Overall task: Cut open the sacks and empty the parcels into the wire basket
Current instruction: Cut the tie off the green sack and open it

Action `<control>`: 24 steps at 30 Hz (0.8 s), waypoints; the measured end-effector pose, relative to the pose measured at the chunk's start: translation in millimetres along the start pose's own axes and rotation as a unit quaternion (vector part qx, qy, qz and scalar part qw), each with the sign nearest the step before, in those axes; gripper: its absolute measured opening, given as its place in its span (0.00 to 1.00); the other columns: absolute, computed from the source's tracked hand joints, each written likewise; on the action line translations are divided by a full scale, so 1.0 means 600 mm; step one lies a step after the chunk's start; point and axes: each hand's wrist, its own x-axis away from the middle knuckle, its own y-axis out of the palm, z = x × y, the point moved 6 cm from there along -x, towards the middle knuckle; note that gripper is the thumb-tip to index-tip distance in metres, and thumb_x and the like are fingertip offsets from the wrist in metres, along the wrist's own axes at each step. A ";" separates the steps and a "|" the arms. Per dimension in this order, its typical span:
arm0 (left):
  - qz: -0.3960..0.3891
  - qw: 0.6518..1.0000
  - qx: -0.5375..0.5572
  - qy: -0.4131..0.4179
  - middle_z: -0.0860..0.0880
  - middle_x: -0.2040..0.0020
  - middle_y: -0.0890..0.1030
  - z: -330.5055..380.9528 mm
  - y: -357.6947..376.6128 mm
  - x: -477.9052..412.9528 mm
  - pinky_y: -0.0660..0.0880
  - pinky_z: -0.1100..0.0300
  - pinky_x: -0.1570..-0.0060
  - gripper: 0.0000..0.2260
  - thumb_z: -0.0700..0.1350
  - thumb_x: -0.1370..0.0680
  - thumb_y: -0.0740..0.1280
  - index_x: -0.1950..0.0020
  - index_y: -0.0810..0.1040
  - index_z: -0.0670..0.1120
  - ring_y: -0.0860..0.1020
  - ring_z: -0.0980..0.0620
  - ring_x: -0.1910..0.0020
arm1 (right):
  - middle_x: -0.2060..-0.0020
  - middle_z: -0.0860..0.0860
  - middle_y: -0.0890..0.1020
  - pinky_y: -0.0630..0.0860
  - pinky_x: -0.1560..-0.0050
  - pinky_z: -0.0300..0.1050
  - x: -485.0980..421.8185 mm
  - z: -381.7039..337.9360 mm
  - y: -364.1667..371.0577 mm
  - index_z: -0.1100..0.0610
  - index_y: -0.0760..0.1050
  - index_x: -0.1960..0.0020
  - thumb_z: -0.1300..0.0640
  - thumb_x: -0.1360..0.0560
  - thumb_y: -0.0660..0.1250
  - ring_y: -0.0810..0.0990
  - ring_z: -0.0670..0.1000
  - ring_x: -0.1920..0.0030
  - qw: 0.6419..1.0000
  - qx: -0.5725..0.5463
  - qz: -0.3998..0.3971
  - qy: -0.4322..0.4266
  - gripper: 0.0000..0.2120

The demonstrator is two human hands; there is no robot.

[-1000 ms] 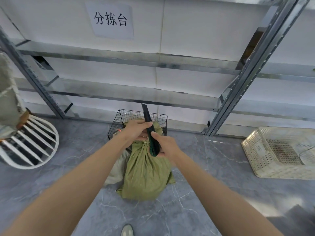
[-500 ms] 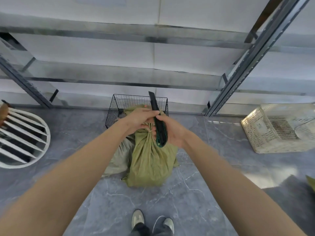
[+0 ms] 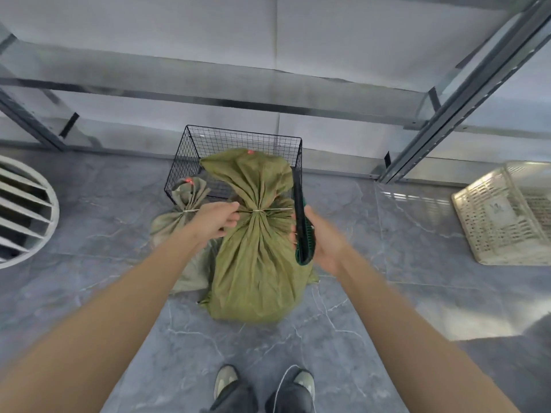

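A large green sack (image 3: 256, 257) stands upright on the grey floor (image 3: 372, 323), its neck cinched by a pale tie (image 3: 268, 210) and its gathered top fanning up against the near edge of the black wire basket (image 3: 238, 144). The basket sits just behind it, close to the bottom rail of a metal shelving rack (image 3: 465, 93); what can be seen of its inside past the sack top looks clear. A second, paler sack (image 3: 185, 222) leans just beside the first on its left, also tied at the neck, touching the basket's near left corner. The left hand (image 3: 216, 219) has its fingers closed on the tie at the left of the large sack's neck. The right hand (image 3: 323, 239) is wrapped around the dark green handle of a utility knife (image 3: 301, 225), which points up and away just beside the right side of the sack's neck, its tip reaching the basket's near right corner; whether the blade touches the tie cannot be told. To the right, well apart, a white plastic crate (image 3: 507, 216) lies on the floor with open floor between it and the sack. At the left edge a round white slatted object (image 3: 26, 213) sits, also well clear. The person's shoes (image 3: 262, 383) stand on bare floor in front of the sack.
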 end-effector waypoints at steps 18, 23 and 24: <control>0.069 0.984 0.008 0.162 0.47 0.51 0.84 -0.117 0.083 -0.368 0.77 0.55 0.47 0.16 0.57 0.28 0.70 0.49 0.80 0.47 0.81 0.48 0.53 | 0.66 0.54 0.81 0.75 0.67 0.45 -0.316 0.119 -0.064 0.57 0.70 0.49 0.49 0.21 0.62 0.75 0.52 0.72 0.961 0.131 -0.008 -0.242 0.11; 0.086 0.980 -0.050 0.174 0.49 0.53 0.83 -0.108 0.087 -0.382 0.75 0.55 0.52 0.18 0.60 0.32 0.72 0.51 0.79 0.48 0.80 0.49 0.54 | 0.68 0.52 0.81 0.74 0.68 0.45 -0.337 0.130 -0.063 0.58 0.70 0.46 0.49 0.21 0.63 0.75 0.50 0.73 0.928 0.183 -0.023 -0.323 0.12; 0.080 0.980 -0.046 0.174 0.48 0.52 0.83 -0.105 0.089 -0.381 0.74 0.55 0.52 0.17 0.58 0.31 0.72 0.52 0.79 0.47 0.79 0.49 0.55 | 0.68 0.52 0.81 0.74 0.68 0.45 -0.341 0.132 -0.063 0.57 0.69 0.47 0.49 0.21 0.63 0.75 0.50 0.73 0.925 0.188 -0.030 -0.330 0.12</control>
